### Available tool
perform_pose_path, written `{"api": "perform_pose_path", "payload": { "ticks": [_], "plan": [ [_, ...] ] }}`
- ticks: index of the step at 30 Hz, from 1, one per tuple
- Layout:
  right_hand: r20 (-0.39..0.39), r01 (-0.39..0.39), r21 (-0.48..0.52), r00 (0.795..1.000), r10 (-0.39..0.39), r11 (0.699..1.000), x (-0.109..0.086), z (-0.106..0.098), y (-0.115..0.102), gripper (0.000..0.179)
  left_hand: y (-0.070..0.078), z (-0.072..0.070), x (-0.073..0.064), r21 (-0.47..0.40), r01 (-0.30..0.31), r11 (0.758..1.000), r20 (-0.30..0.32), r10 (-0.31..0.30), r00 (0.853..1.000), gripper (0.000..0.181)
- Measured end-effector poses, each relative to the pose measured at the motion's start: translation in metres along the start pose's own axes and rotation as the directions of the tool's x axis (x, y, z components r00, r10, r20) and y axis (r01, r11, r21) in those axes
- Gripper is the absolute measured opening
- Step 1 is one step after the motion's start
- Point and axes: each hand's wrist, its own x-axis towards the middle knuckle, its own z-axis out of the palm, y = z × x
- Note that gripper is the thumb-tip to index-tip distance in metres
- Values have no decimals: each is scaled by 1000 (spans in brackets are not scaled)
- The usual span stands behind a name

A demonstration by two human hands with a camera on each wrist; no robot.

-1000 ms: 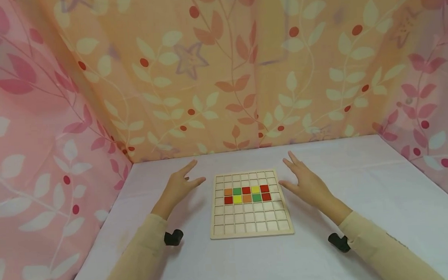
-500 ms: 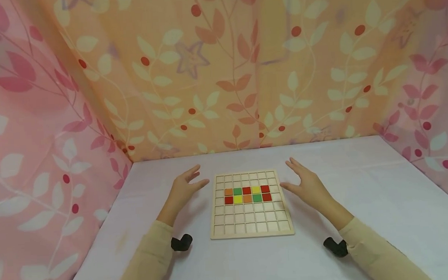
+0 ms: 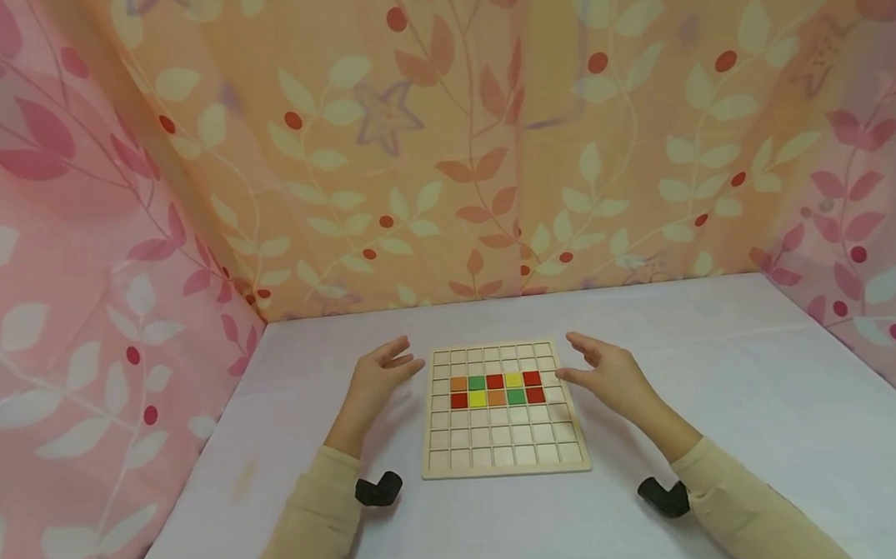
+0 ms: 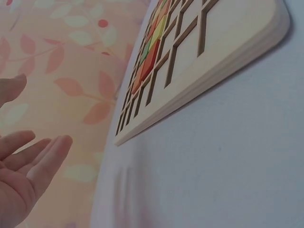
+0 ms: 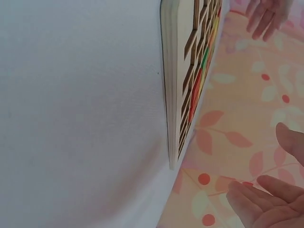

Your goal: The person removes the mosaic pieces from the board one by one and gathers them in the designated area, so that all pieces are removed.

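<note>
A square wooden grid board (image 3: 482, 460) lies flat on the white table. Two adjoining rows of its cells hold coloured square tiles, among them a yellow tile (image 3: 477, 399), a green tile (image 3: 516, 397) and an orange tile (image 3: 458, 384); the other cells show bare wood. To the board's left, my left hand (image 3: 372, 389) hovers over the table, fingers extended and thumb apart, holding nothing. On the opposite side my right hand (image 3: 612, 378) hovers close to the board's edge, likewise with nothing in it. Both wrist views show the palms bare, apart from the board.
The white tablecloth (image 3: 761, 399) reaches back to an orange floral curtain (image 3: 442, 146). Pink floral curtains stand at the sides, such as the left one (image 3: 82, 329). A black bent piece sticks out under each sleeve, for instance the left one (image 3: 379, 489).
Both hands have drawn slightly nearer the front edge, and the left has shifted a little right toward the board. Their fingers have come somewhat closer together. The board and tiles stay put.
</note>
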Motion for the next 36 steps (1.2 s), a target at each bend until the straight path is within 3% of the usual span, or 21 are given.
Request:
{"api": "perform_pose_path", "payload": {
  "ticks": [8,14,25,36],
  "plan": [
    [39,-78,50,996,76,996,5,3,2,65,-5,8,3,-94,50,994,9,-50,999,66],
    [78,-156,144,986,145,977,9,6,3,60,-8,12,4,-105,77,991,3,-77,997,69],
    [139,-226,196,970,201,954,15,10,6,53,-15,13,4,-42,132,990,-5,-132,991,64],
    [184,-248,225,960,209,942,23,12,8,51,-18,14,4,14,160,987,36,-161,986,53]
  ]
}}
